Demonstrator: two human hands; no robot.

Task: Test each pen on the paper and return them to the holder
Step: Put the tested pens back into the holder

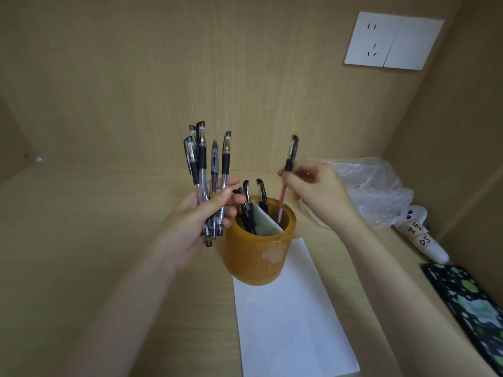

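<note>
Right hand [318,189] pinches a red pen [289,164], tip inside the ribbed amber holder [255,257]. Left hand [190,229], at its 9 o'clock, grips a bundle of clear pens [206,164]. Flat white paper [288,322] lies at 5 o'clock.

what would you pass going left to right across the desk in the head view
left hand gripping a bunch of pens → pen holder → right hand pinching a red pen → plastic bag → white tube → patterned case
</note>
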